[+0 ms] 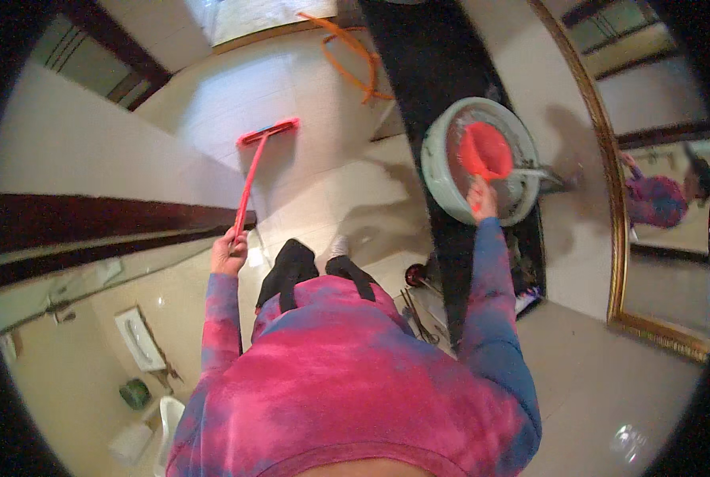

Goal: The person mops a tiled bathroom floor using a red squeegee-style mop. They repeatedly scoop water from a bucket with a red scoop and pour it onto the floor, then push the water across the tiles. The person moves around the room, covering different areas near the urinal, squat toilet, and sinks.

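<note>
My left hand (229, 253) grips the handle of a red floor squeegee or brush (265, 133), whose wide head rests on the pale tiled floor ahead of me. On the right, my right hand (482, 198) holds a red plastic dipper (485, 150) by its handle. The dipper is inside a round white basin (438, 173), under or beside a metal faucet (537, 173); whether water is in the dipper I cannot tell. The basin stands on a black countertop (417, 47).
An orange hose (349, 59) loops on the floor near the counter's far end. A gilt-framed mirror (614, 226) hangs on the right wall. Below the counter stand thin rods (417, 319). To the left are a dark door frame (110, 217) and a green bucket-like container (134, 394).
</note>
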`<state>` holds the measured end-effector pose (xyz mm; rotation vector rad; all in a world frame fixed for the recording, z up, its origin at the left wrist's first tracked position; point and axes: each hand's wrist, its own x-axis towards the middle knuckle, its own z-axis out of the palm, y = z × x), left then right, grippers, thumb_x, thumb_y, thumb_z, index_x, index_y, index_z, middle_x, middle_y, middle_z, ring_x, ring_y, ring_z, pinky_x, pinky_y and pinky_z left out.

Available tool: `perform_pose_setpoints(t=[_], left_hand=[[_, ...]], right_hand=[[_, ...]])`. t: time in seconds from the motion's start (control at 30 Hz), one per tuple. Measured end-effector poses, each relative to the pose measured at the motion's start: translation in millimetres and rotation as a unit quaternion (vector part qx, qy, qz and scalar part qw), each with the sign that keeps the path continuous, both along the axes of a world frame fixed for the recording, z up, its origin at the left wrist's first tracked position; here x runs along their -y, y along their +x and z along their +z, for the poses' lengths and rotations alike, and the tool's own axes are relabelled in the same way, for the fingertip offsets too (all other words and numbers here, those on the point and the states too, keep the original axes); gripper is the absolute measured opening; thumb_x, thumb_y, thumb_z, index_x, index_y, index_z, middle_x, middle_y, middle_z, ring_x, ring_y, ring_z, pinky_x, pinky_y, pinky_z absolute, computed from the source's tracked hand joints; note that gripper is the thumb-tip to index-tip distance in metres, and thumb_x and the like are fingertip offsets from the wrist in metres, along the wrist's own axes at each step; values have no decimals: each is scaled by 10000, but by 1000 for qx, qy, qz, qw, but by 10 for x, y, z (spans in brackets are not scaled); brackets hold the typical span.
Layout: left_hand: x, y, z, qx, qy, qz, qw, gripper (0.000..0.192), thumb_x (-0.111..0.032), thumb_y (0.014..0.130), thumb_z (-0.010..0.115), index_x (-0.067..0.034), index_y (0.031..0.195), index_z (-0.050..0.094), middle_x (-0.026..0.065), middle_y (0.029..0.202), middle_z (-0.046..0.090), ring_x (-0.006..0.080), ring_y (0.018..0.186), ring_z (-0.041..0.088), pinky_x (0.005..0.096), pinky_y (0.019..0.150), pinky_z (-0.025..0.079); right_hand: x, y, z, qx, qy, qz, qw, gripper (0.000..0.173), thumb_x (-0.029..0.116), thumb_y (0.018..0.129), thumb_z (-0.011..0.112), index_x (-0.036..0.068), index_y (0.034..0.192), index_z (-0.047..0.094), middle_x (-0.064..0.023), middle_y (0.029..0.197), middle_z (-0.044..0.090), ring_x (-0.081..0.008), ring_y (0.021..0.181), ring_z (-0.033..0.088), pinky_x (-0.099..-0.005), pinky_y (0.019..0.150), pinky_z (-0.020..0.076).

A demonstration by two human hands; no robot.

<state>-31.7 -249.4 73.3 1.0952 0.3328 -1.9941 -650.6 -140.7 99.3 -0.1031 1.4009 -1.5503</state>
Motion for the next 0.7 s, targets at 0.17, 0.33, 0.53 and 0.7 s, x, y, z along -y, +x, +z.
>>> perform_pose_setpoints(t=[0.17, 0.33, 0.53, 0.7], left_hand=[[-5, 70, 63, 95, 6, -39, 995, 185, -59, 806, 564, -43, 980, 501, 80, 755, 553, 82, 547, 480, 154, 383, 348], [-18, 126, 141, 138, 28, -68, 988, 159, -84, 830, 566, -94, 973, 497, 45, 761, 538, 57, 507, 454, 149, 338, 311], [101, 283, 209, 158, 67, -80, 982, 247, -96, 847, 550, -110, 1085, 485, 36, 790, 563, 54, 505, 463, 148, 324, 310], [247, 222, 205, 153, 87, -61, 982, 257, -91, 845, 554, -103, 1092, 482, 35, 784, 573, 58, 488, 472, 154, 315, 305]], right_hand=[[120, -146, 335, -174, 62, 17, 983, 176, 248, 859, 588, 167, 747, 478, 66, 534, 371, -65, 376, 329, -227, 305, 254], [449, -185, 776, -253, 74, 36, 964, 143, 209, 879, 548, 145, 807, 443, 49, 512, 337, -68, 345, 302, -233, 293, 245], [1462, 379, 863, -345, 131, 200, 908, 321, 243, 860, 559, 86, 1134, 498, -6, 615, 484, -93, 379, 375, -237, 339, 297], [2937, 1887, 73, -493, -53, 385, 779, 184, 131, 836, 534, 49, 1000, 550, 0, 815, 515, -136, 745, 510, -298, 646, 437]])
